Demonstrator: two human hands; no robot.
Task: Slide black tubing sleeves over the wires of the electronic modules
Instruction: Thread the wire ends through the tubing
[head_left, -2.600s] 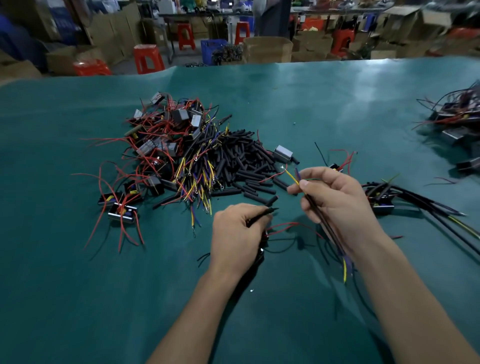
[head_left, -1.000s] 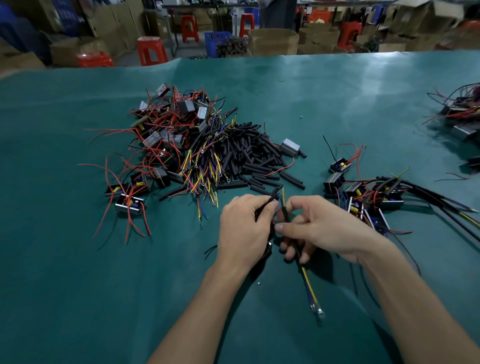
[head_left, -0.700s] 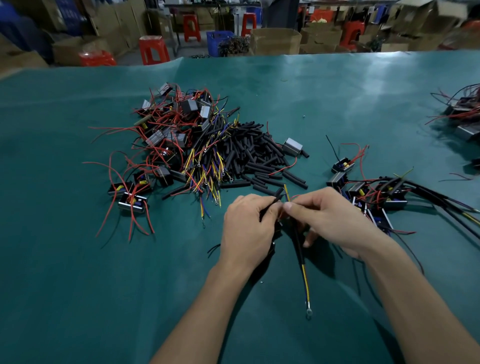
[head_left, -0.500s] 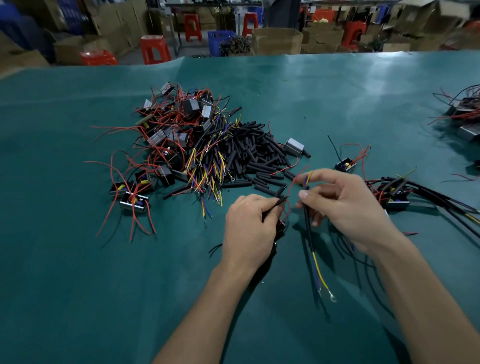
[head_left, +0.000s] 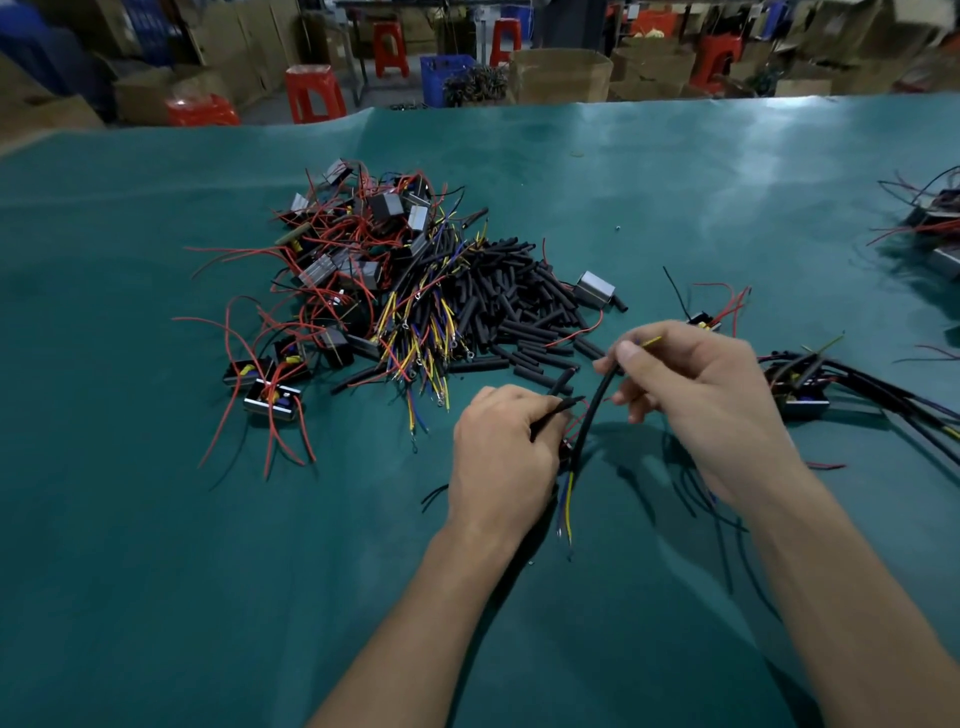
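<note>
My left hand (head_left: 501, 457) grips a small module, mostly hidden under the fingers, with black sleeve ends (head_left: 558, 402) sticking out past the thumb. My right hand (head_left: 696, 395) pinches a long black sleeve (head_left: 592, 410) near its top end, where a yellow wire tip (head_left: 649, 342) pokes out. The sleeve curves down to the module, and yellow and blue wires (head_left: 566, 501) hang out below my left hand. A heap of loose black sleeves (head_left: 519, 306) lies just beyond my hands.
A tangle of grey modules with red, yellow and blue wires (head_left: 358, 275) covers the green table (head_left: 156, 545) to the left. Sleeved modules (head_left: 810, 384) lie to the right. More modules (head_left: 935, 223) sit at the far right edge. Stools and boxes stand beyond the table.
My right hand has drawn the sleeve further along the yellow and blue wires, so less wire hangs below. The wire's yellow tip now shows above my right thumb. My left hand has stayed put.
</note>
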